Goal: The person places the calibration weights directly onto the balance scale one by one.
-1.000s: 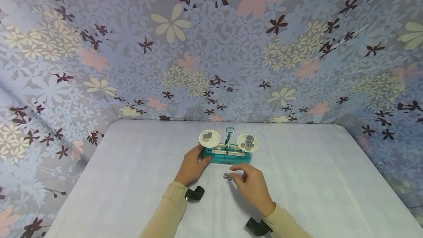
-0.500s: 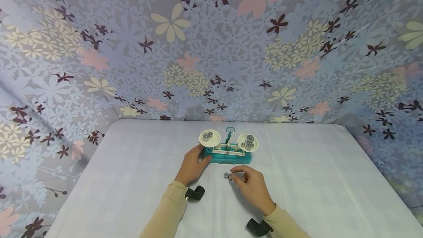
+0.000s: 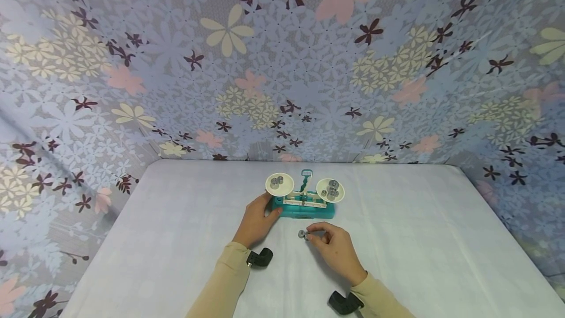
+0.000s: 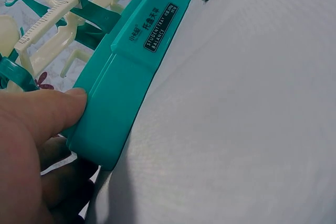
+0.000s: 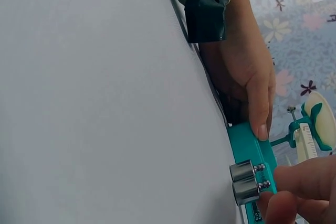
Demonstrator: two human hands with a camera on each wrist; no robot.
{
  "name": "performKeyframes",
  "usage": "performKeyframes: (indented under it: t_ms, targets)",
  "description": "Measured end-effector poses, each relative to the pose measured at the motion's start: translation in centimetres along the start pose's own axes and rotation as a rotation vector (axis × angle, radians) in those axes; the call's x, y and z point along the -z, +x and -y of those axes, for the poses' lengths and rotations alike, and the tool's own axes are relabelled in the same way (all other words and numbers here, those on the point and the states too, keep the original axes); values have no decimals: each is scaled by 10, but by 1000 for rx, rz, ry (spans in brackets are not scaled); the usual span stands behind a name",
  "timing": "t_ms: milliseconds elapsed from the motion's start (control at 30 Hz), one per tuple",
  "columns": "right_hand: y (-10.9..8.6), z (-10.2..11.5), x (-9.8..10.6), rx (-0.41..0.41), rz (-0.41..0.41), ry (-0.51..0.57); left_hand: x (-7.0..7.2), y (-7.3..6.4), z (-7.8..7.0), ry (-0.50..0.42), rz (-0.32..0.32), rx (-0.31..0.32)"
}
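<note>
A teal tray balance [image 3: 304,210] with two cream pans stands near the middle of the table. My left hand [image 3: 257,221] grips the left end of its base, thumb [image 4: 68,106] on the front face and fingers curled behind. Two small metal weights with knobs stand in front of the base. My right hand [image 3: 335,247] has thumb and index finger around the knob of the nearer weight [image 5: 245,191], which is partly hidden in the head view. The other weight [image 3: 302,234] stands right beside it.
Two weights sit in the left pan [image 3: 287,191]; several sit in the right pan [image 3: 324,183]. A white cloth [image 3: 176,239] covers the table. Flowered fabric [image 3: 282,63] hangs behind and at the sides. Black camera mounts [image 3: 260,257] are on both wrists.
My right index finger has come down slightly towards the thumb at the weight. The left hand, the balance and the weights look the same.
</note>
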State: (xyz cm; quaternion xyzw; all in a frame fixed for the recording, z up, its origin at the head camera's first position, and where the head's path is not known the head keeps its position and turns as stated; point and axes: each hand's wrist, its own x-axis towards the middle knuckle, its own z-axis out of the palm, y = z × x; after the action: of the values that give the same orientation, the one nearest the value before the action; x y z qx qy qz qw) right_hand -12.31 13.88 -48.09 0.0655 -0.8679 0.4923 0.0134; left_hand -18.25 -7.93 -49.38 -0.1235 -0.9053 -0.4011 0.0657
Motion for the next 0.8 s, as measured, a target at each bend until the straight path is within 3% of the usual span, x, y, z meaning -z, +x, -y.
performKeyframes:
  t_ms: [467, 800]
  targets:
    - [1, -2, -2, -36, 17, -37, -1, 1, 2, 7, 16, 28]
    - [2, -4, -3, -33, 14, -83, 0, 0, 0, -5, 6, 14]
